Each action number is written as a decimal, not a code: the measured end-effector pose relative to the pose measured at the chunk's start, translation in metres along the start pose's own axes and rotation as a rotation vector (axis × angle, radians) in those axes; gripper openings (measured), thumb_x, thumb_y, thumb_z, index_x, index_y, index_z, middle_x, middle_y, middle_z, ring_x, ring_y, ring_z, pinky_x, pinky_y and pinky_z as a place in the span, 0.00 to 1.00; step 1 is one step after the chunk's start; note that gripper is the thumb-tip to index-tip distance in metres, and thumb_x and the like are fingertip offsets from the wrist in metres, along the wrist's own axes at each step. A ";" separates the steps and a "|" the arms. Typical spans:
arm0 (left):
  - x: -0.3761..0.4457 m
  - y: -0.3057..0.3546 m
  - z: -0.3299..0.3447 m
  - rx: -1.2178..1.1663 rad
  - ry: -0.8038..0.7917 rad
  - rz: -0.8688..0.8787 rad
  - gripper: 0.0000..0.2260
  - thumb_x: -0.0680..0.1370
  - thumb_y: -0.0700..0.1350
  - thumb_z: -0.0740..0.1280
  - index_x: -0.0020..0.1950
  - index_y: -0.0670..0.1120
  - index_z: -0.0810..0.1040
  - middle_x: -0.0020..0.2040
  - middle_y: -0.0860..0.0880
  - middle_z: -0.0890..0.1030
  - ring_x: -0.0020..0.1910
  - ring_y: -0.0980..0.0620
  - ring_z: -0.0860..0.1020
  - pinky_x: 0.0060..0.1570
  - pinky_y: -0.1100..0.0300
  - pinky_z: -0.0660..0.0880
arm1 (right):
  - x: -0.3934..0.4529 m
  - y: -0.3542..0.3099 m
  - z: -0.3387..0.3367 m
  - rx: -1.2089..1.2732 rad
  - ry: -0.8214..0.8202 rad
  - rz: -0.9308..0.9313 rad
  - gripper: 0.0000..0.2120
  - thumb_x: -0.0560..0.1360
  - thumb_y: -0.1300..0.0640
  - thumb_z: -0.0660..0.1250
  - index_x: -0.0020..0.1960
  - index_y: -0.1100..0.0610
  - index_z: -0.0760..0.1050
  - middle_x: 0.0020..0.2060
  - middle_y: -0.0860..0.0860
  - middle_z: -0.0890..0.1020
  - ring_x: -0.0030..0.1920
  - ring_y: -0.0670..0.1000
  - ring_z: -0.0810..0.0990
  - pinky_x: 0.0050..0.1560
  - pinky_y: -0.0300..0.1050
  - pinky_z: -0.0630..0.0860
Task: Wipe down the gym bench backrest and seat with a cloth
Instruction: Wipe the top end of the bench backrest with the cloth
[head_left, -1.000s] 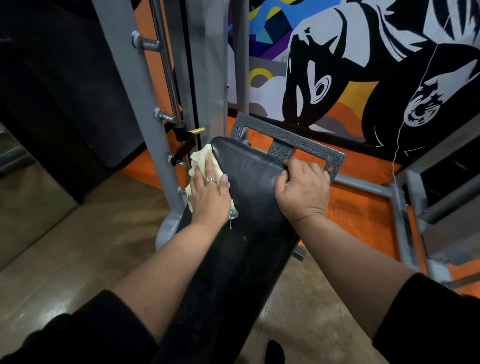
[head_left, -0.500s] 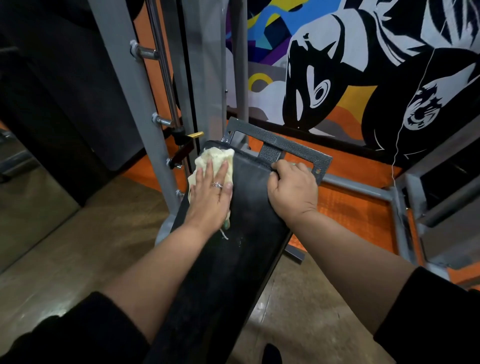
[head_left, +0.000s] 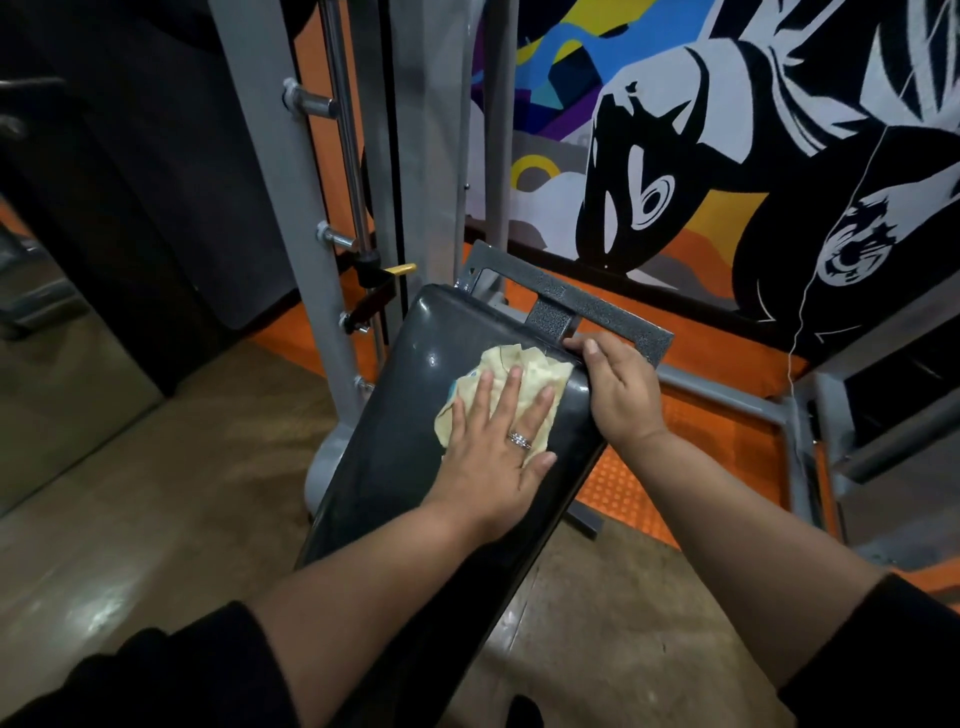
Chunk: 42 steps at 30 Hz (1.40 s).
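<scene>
— Where is the left hand?
— It lies flat on the cloth, fingers straight and a little spread, pressing it onto the pad. One ring shows on a finger.

— And the right hand?
— It grips the pad's far right corner, fingers curled over the edge, just beside the cloth.

— Where does the cloth sit?
— On the upper right part of the pad, crumpled, pale yellow, half covered by the left hand. There is one cloth.

— What lies beyond the pad?
— One dark metal bracket juts past its top edge, touching the right fingertips. To the left stands a grey upright with four pegs showing along it, and a chrome rod runs just beside it. A yellow-tipped catch sits near the pad's top left corner.

— And behind?
— A painted wall, with orange matting and grey rails below it on the right.

— Does anything block the view?
— Both forearms cross the pad's lower part; two black sleeves fill the bottom corners.
</scene>
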<state>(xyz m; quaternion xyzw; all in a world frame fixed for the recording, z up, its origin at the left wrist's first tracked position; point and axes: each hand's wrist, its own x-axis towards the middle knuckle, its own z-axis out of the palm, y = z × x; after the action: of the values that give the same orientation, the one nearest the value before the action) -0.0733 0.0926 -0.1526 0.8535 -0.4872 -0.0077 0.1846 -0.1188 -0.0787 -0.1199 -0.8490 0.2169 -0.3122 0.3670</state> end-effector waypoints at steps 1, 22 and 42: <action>0.000 -0.002 0.000 0.012 -0.002 0.005 0.26 0.75 0.61 0.37 0.70 0.62 0.30 0.72 0.55 0.28 0.71 0.50 0.26 0.72 0.46 0.33 | 0.000 0.002 0.001 0.003 0.011 0.000 0.19 0.79 0.48 0.53 0.53 0.53 0.81 0.50 0.48 0.82 0.55 0.50 0.77 0.59 0.54 0.72; 0.014 -0.010 -0.010 0.086 -0.003 0.205 0.24 0.79 0.57 0.43 0.76 0.59 0.43 0.77 0.53 0.39 0.75 0.49 0.35 0.72 0.46 0.35 | 0.001 0.002 0.013 0.157 0.160 0.030 0.18 0.78 0.41 0.50 0.42 0.40 0.77 0.44 0.43 0.82 0.52 0.52 0.80 0.56 0.57 0.73; -0.031 -0.057 0.019 0.276 -0.014 0.347 0.24 0.78 0.55 0.54 0.74 0.56 0.60 0.75 0.48 0.61 0.74 0.42 0.56 0.68 0.39 0.60 | 0.001 -0.008 0.010 -0.083 0.125 -0.013 0.28 0.75 0.42 0.50 0.44 0.63 0.78 0.40 0.56 0.82 0.46 0.54 0.77 0.49 0.53 0.73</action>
<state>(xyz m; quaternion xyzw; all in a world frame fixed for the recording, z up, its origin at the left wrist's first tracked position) -0.0455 0.1389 -0.1936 0.7739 -0.6246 0.0850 0.0609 -0.1103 -0.0690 -0.1189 -0.8438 0.2466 -0.3575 0.3153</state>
